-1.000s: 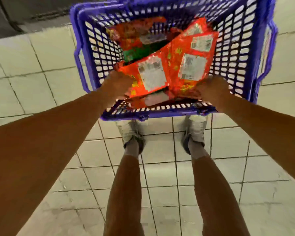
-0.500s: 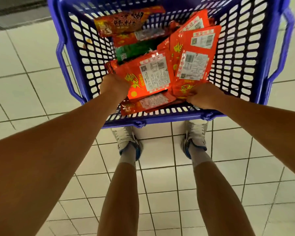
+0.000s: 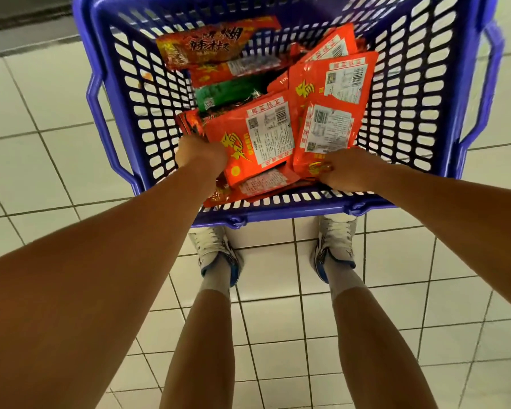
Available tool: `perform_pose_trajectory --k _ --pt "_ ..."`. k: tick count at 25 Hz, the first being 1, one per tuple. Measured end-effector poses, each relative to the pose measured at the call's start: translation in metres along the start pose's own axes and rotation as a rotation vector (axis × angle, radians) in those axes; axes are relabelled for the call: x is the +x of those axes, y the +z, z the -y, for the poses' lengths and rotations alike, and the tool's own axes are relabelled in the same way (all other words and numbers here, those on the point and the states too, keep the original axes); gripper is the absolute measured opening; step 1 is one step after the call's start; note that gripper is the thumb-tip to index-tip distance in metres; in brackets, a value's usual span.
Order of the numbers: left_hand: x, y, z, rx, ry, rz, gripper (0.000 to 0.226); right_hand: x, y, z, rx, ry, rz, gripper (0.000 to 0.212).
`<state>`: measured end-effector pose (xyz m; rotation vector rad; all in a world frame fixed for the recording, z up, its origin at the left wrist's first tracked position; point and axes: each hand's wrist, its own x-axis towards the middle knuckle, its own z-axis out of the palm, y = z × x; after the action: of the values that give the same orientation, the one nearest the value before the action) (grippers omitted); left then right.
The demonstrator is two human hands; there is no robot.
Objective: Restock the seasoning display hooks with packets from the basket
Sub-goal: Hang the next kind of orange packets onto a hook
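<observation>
Head view: basket [image 3: 419,93] (blue) holds packets [image 3: 278,134]; left hand [image 3: 199,153], right hand [image 3: 348,169] grip them.

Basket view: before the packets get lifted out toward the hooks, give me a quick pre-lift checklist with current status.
1. Left hand gripping the red packet by its edge: ok, though its fingers are hidden.
2. Right hand gripping the right red packet stack: ok.
3. How many packets each hand holds: cannot tell.
4. Lift path: ok, the blue basket is open on top.
5. Loose packet lies beneath the held ones, may drag along: not ok.
6. Display hooks in sight: not ok, out of frame.
</observation>
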<state>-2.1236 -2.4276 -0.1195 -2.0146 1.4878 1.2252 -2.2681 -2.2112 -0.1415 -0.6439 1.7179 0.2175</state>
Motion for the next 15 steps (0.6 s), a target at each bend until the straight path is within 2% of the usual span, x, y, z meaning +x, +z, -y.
perform_pose_trajectory --k 2,5,9,11,13,15 --pt "-0.006 -0.003 0.001 0.09 0.134 0.004 0.011 -0.006 -0.003 0.0 0.002 -0.018 0.019 0.02" --pt "-0.018 -0.016 0.0 0.156 0.297 0.073 0.04 -0.017 -0.002 0.002 -0.002 -0.057 0.019 0.019" --pt "-0.034 -0.034 -0.003 0.163 0.458 0.15 0.056 -0.032 0.002 0.006 0.02 -0.084 -0.011 0.02" --pt "-0.04 -0.04 -0.004 0.155 0.493 0.199 0.057 -0.04 0.004 0.007 -0.021 -0.11 -0.03 0.025" --pt "-0.047 -0.044 -0.007 0.122 0.471 0.221 0.048 -0.047 0.005 0.005 -0.016 -0.125 -0.061 0.029" --pt "-0.054 -0.047 -0.008 0.148 0.49 0.181 0.05 -0.054 0.006 0.002 0.011 -0.102 -0.143 0.025"
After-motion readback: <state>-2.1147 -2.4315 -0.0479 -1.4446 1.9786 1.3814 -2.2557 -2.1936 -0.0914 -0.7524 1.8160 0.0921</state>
